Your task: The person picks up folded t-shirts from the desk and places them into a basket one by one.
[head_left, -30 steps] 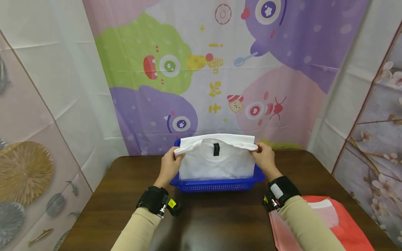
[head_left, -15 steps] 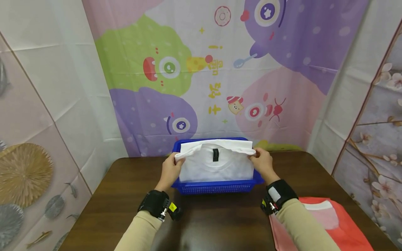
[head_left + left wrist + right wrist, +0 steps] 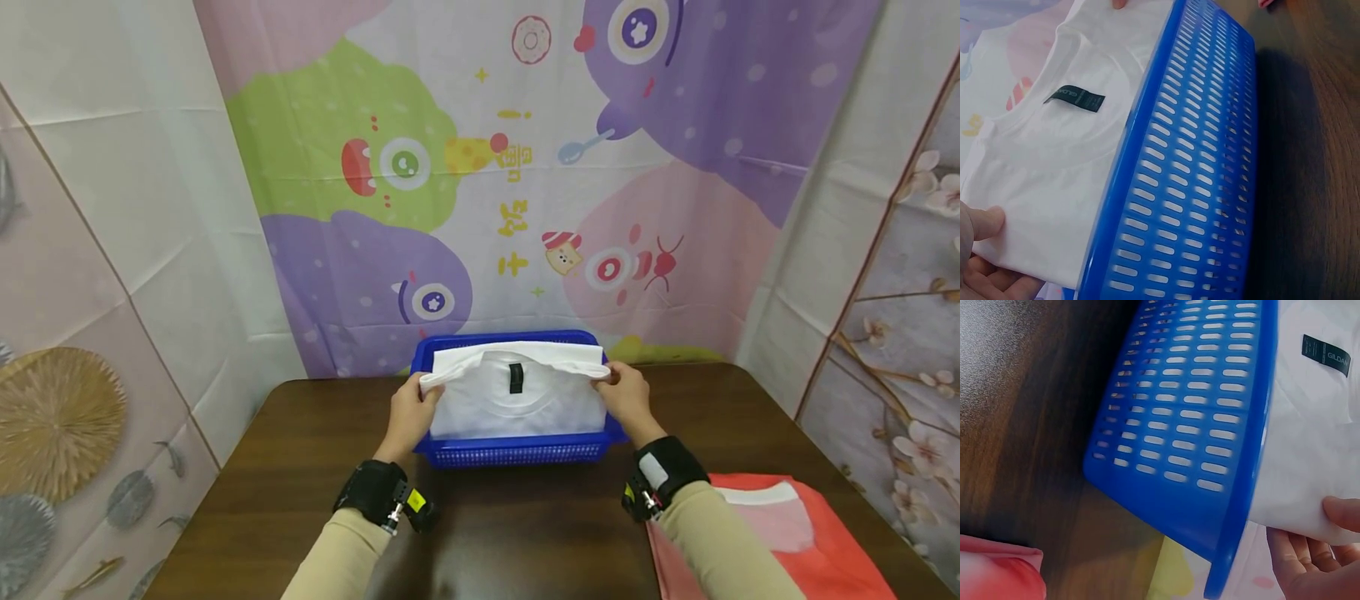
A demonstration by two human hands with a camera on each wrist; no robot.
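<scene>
A folded white T-shirt point(image 3: 517, 408) with a black neck label point(image 3: 516, 378) stands partly inside a blue plastic basket point(image 3: 517, 454). My left hand point(image 3: 411, 414) pinches its left upper edge, thumb on the near face, as the left wrist view shows on the shirt point(image 3: 1041, 206). On the opposite side my right hand point(image 3: 628, 400) pinches the right upper edge. In the right wrist view the thumb lies on the white cloth and the fingers are behind it. The lower part of the shirt is hidden behind the basket's front wall point(image 3: 1191, 412).
Folded red and pink cloth point(image 3: 817, 542) lies at the right front of the brown wooden table point(image 3: 510, 533), partly under my right forearm. A cartoon-printed curtain point(image 3: 510, 208) hangs right behind the basket, with more printed curtains at both sides.
Both hands have lowered the white T-shirt a little into the basket, and more of the basket's back rim shows. The grip on both edges stays the same.
</scene>
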